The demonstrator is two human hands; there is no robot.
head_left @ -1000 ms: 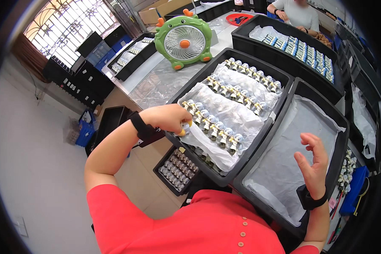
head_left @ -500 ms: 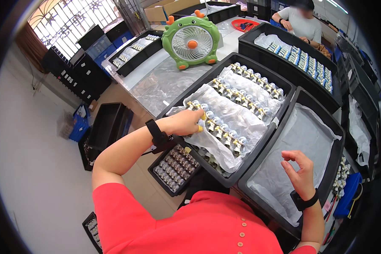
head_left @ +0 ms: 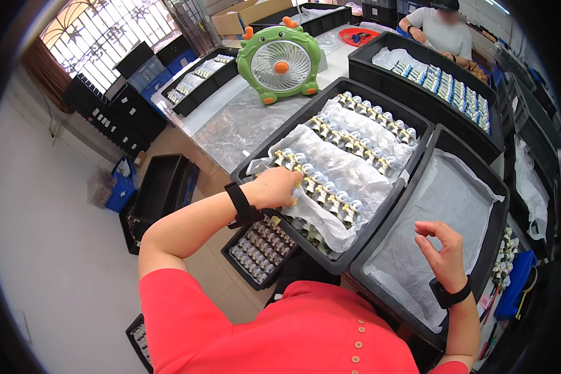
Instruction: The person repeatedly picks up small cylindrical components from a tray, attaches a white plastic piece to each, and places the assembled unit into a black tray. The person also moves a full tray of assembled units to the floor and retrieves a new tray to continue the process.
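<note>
The long table (head_left: 230, 118) carries several black trays. The nearest pair sit side by side: the left tray (head_left: 380, 106) is lined with crinkled white plastic and holds rows of small pale figurines (head_left: 330, 187), while the right tray (head_left: 461, 134) has only a bare plastic sheet (head_left: 442, 206) in it. Behind them stands a green cartoon-shaped fan (head_left: 280, 62), and a second person sits at the far end by another filled tray.

The work in hand looks like picking figurines out of the near row of the left tray. The left hand (head_left: 277, 186) rests down on that row at the tray's near-left corner, fingers curled together over a figurine; whether it is truly gripped I cannot tell, since the hand hides it. The right hand (head_left: 439, 249) hovers over the bare sheet, touching nothing, thumb and forefinger nearly pinched, the other fingers loosely spread. The next move, I judge, calls for lifting one piece cleanly without knocking its neighbours.
</note>
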